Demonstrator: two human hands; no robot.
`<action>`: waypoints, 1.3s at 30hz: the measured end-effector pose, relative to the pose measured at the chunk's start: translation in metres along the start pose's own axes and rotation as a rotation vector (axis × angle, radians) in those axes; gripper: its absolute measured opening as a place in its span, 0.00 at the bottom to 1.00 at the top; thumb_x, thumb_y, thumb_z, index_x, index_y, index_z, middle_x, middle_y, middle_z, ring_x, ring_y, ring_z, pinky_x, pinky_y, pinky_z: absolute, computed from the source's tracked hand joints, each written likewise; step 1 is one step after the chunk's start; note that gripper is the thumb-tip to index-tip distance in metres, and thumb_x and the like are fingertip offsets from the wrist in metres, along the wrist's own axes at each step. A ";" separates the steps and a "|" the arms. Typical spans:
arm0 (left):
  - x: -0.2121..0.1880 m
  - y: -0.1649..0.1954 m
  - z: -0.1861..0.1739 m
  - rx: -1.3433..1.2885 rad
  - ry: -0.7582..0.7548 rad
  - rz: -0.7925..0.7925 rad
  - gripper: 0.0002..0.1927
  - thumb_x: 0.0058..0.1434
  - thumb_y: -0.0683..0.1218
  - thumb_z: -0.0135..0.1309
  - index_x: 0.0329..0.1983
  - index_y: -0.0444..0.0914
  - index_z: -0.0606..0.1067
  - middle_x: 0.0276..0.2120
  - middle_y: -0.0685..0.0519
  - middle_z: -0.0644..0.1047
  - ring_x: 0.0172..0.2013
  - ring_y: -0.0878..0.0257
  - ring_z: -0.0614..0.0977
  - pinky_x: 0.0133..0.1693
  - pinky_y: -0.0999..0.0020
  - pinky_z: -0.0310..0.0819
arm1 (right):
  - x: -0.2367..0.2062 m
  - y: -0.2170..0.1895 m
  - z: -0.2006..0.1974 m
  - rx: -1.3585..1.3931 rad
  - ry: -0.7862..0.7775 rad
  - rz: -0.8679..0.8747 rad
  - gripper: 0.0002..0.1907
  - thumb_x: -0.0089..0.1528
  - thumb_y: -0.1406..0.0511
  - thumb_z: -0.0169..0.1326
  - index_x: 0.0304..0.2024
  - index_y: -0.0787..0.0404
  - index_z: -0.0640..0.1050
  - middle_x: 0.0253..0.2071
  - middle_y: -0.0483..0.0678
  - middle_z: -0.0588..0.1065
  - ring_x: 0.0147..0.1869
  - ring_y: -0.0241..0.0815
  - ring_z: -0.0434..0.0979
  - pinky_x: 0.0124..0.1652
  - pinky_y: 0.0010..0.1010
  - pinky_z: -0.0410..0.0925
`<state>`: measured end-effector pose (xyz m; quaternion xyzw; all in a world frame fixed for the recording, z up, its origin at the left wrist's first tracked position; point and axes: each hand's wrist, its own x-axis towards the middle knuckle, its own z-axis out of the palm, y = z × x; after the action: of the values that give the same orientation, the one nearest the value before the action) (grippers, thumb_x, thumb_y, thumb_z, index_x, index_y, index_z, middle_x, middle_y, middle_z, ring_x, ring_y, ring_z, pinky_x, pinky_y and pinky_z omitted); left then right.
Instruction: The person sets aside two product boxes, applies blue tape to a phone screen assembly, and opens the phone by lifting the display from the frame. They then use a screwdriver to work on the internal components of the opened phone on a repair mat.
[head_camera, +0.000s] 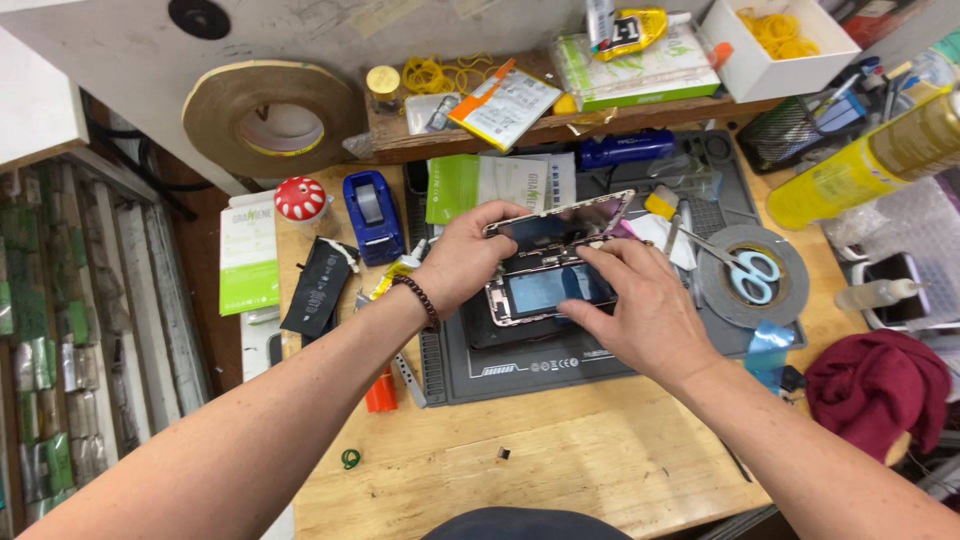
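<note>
Phone body (545, 292), opened and rose-rimmed, lies on a dark grey work mat (520, 365), with its screen panel (560, 222) tilted up along the far edge. Left hand (462, 262) pinches the near-left corner of the raised panel, thumb and fingers closed on its edge. Right hand (640, 310) rests over the phone's right side, fingers pressed down on the frame; whether they actually pinch anything cannot be told.

Just right of the grip sits a grey tape roll (790, 290) with blue-handled scissors (745, 270) lying across it. Left of the grip stand a blue tape dispenser (372, 215) and a red-and-white dotted mushroom-shaped object (300, 198), and a black battery (318, 288) lies flat. Beyond the grip, green-and-white packets (470, 185) lean near a blue cylinder (625, 148). A large brown tape roll (268, 115) leans far left, beside a raised shelf (480, 140). A yellow spray can (870, 160) lies far right, above a crumpled dark red cloth (878, 385). The mat rests on a pale, scuffed wooden bench (560, 460), cluttered on every side.
</note>
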<state>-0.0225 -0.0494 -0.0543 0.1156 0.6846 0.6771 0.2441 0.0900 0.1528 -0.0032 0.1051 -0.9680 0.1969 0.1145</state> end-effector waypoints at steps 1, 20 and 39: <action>-0.001 0.003 0.002 0.033 -0.023 0.038 0.18 0.60 0.36 0.51 0.53 0.39 0.78 0.39 0.56 0.81 0.38 0.70 0.80 0.42 0.73 0.76 | -0.004 0.003 -0.005 0.000 -0.032 0.036 0.39 0.48 0.55 0.70 0.59 0.60 0.75 0.55 0.55 0.73 0.57 0.58 0.73 0.54 0.46 0.68; -0.004 0.011 -0.003 0.569 -0.007 -0.140 0.13 0.64 0.50 0.56 0.45 0.40 0.82 0.29 0.49 0.84 0.31 0.61 0.85 0.39 0.64 0.78 | -0.031 -0.004 0.019 0.027 0.029 0.344 0.53 0.45 0.56 0.74 0.66 0.71 0.64 0.66 0.66 0.65 0.70 0.63 0.64 0.64 0.44 0.60; 0.007 0.010 -0.009 0.585 -0.155 -0.016 0.14 0.63 0.49 0.54 0.50 0.42 0.78 0.33 0.52 0.83 0.33 0.62 0.84 0.40 0.66 0.78 | -0.035 0.016 0.015 0.086 0.071 0.401 0.23 0.51 0.56 0.70 0.48 0.55 0.84 0.62 0.52 0.73 0.54 0.53 0.79 0.51 0.39 0.72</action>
<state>-0.0343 -0.0531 -0.0457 0.2270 0.8307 0.4384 0.2574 0.1167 0.1664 -0.0317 -0.0919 -0.9556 0.2607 0.1026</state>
